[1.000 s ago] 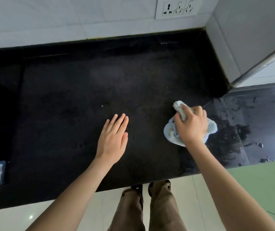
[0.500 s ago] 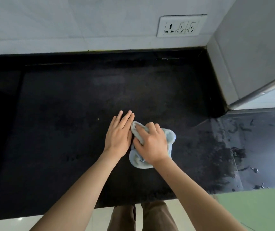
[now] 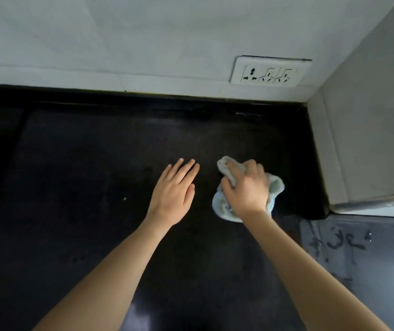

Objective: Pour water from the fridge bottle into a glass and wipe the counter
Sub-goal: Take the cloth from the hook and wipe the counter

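A bunched pale blue cloth (image 3: 274,189) is gripped by the curled fingers of the right hand (image 3: 246,187) on the black counter (image 3: 83,175). At its 9 o'clock, the left hand (image 3: 173,189) is laid flat, fingers straight, apparently touching the counter.

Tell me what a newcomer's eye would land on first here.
First the pale blue cloth, bunched under the right hand on the black counter, right of centre. Next the left hand, flat on the counter beside it. Then the white socket plate on the wall above.
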A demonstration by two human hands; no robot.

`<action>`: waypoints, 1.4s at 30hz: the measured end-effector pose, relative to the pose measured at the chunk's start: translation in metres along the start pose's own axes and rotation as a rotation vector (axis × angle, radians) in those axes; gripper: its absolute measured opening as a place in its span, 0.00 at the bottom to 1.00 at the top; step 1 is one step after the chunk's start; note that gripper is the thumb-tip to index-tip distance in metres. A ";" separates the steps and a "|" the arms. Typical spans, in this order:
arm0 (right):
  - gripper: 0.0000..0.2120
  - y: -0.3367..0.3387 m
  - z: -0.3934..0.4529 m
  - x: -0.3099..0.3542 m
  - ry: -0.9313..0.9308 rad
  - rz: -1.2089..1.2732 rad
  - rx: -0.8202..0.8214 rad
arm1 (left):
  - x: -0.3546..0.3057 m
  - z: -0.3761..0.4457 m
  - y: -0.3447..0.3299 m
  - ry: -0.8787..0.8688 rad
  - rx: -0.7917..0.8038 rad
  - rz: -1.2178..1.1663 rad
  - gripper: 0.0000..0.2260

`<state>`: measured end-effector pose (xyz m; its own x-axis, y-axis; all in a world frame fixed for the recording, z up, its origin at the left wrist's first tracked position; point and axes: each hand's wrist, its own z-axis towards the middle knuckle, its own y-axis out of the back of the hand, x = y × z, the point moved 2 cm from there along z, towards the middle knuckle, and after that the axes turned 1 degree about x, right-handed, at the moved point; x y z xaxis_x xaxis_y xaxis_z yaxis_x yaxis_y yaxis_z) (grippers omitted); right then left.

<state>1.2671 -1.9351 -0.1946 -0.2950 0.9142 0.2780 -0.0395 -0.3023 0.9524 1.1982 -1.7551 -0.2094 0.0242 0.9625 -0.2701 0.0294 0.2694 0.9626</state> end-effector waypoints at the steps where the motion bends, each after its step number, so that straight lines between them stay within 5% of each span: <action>1: 0.20 0.000 -0.017 0.009 0.144 0.031 0.052 | 0.000 0.000 0.001 0.000 -0.007 -0.005 0.22; 4: 0.21 -0.001 -0.058 0.010 0.545 0.116 0.207 | 0.001 0.002 0.001 -0.008 -0.011 -0.019 0.21; 6: 0.21 -0.002 -0.052 -0.007 0.610 0.137 0.201 | 0.001 0.001 0.000 -0.002 -0.012 -0.024 0.21; 11: 0.18 0.000 0.053 -0.047 -0.064 -0.040 0.008 | 0.001 0.002 0.000 0.019 -0.003 -0.017 0.22; 15: 0.18 -0.005 0.116 -0.041 -0.315 -0.077 -0.021 | 0.001 0.003 -0.001 0.024 0.001 0.000 0.22; 21: 0.19 -0.015 0.054 0.033 0.264 0.026 0.127 | 0.001 0.003 0.000 0.026 -0.021 -0.045 0.21; 26: 0.21 -0.005 0.011 -0.003 0.470 0.117 0.127 | 0.001 0.002 0.001 0.025 -0.058 -0.089 0.20; 33: 0.19 -0.013 0.099 -0.013 -0.172 -0.077 0.001 | 0.004 0.002 -0.001 0.020 -0.068 -0.118 0.21; 38: 0.17 -0.029 0.065 0.063 0.070 -0.026 0.083 | 0.006 -0.001 -0.001 0.045 -0.116 -0.245 0.20; 42: 0.20 -0.021 0.007 0.054 0.193 0.060 0.089 | 0.020 -0.017 0.008 -0.055 -0.061 -0.195 0.19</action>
<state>1.2589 -1.8775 -0.1992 -0.4715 0.8243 0.3135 0.0651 -0.3220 0.9445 1.1819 -1.7330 -0.2064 0.0788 0.8893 -0.4505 -0.0216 0.4533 0.8911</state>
